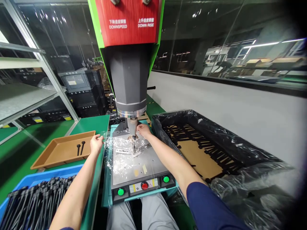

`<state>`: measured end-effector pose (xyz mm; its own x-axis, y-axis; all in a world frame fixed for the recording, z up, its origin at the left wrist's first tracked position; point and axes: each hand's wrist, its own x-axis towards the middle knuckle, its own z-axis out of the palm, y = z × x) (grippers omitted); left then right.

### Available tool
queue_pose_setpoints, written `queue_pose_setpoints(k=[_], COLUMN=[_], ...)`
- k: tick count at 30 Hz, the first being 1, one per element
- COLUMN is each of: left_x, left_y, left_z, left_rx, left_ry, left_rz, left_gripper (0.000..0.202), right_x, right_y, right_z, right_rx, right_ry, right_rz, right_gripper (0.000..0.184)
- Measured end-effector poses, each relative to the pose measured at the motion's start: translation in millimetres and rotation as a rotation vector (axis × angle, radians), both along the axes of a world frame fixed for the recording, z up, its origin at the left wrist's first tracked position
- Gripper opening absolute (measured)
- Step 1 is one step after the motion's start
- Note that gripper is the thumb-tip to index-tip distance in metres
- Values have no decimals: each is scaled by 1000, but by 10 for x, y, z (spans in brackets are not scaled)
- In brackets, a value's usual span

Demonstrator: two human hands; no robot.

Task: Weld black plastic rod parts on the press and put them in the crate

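A sheet of clear, crinkled plastic film [121, 142] stretches across the metal worktable of a press-like machine, under its horn [132, 126]. My left hand [96, 143] pinches the film's left edge, over the near corner of the brown tray. Beside the horn, my right hand [144, 131] is closed with its fingertips together at the film's far right side; its exact grip is partly hidden. Below the horn tip, a small metal fixture [134, 147] shows through the film, which blurs its details.
The front panel has green buttons [120, 192] and a red button [144, 186]. On the left, a brown tray [55, 150] holds two black parts; a blue bin [26, 180] holds many more. At right stands a plastic-lined black box [192, 115] with rows of black parts on cardboard.
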<state>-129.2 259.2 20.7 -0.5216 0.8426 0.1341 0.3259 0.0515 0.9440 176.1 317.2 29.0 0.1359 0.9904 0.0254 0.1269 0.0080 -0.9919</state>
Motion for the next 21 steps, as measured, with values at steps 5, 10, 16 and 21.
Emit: queue_pose_setpoints(k=[5, 10, 16, 21], left_x=[-31, 156, 889, 1323], left_y=[48, -129, -545, -661], left_z=[-49, 55, 197, 199], left_rx=[-73, 13, 496, 453], left_ry=[167, 393, 888, 1157], left_rz=[28, 52, -436, -642], left_gripper=[37, 41, 29, 45], right_x=[-22, -44, -45, -27], right_y=[14, 45, 96, 97], right_z=[-50, -134, -217, -248], right_rx=[-3, 1, -1, 1], right_ry=[-68, -135, -178, -178], right_rz=[-32, -58, -57, -55], right_gripper=[13, 17, 16, 15])
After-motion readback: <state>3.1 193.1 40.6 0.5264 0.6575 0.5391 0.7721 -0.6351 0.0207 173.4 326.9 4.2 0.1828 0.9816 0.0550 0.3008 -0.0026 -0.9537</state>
